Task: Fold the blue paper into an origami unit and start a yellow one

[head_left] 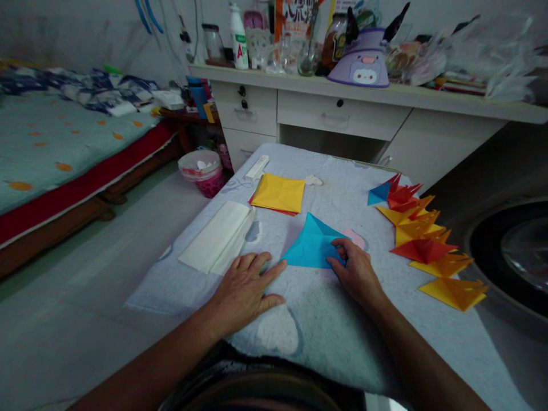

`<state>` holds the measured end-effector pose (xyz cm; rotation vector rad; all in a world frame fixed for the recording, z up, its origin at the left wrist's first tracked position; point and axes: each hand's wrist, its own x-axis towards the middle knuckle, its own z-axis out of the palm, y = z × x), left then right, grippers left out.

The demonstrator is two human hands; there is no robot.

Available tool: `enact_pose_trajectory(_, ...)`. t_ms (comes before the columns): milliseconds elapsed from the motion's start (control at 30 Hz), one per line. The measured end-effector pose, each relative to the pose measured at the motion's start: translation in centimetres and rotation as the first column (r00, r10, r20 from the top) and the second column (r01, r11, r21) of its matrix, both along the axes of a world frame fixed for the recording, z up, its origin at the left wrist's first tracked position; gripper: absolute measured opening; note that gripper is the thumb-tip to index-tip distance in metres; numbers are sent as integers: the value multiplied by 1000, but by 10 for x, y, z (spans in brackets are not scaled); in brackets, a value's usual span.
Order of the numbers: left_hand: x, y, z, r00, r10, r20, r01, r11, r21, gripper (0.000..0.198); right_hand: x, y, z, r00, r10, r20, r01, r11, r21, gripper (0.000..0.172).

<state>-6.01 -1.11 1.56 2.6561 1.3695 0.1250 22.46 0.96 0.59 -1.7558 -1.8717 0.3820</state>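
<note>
A blue sheet of origami paper, creased and partly folded, lies on the cloth-covered table in front of me. My right hand pinches its right corner between thumb and curled fingers. Flat on the cloth, my left hand has its fingers spread, with the index fingertip touching the paper's left corner. Beyond the blue sheet sits a stack of creased square papers, yellow on top with red edges showing beneath. To the left is a folded whitish paper or cloth.
Several folded paper pieces in red, yellow and blue line the table's right side. A small white box lies near the far left edge. Behind stands a white desk crowded with bottles and bags. A pink bin is on the floor.
</note>
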Motion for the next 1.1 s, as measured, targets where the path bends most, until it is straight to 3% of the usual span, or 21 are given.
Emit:
enact_pose_trajectory(300,-4,-3,0,1000,23,-1,-23,998,56,64,0,0,1,1000,5,0,-5,999,-31,31)
enact_pose_trajectory(533,-5,-1,4,977,11,212,-33,994,101,47,-1,-1,2,1000,-3,-9,3,999,-34,35)
enact_pose_trajectory(667,11,3,11,941,-15,338,-20,995,98,35,-1,-2,3,997,-36,-71,34,999,-28,44)
enact_pose_trajectory(800,36,9,20,914,-50,403,53,999,6,31,3,-2,-1,996,-62,-62,63,998,11,48)
enact_pose_trajectory(967,62,22,25,925,-62,376,109,989,-105,36,6,-1,-8,995,-104,4,102,988,115,52)
enact_pose_trajectory(1100,82,32,26,931,-99,351,143,985,-102,33,5,-1,-8,995,-104,-9,104,990,93,51)
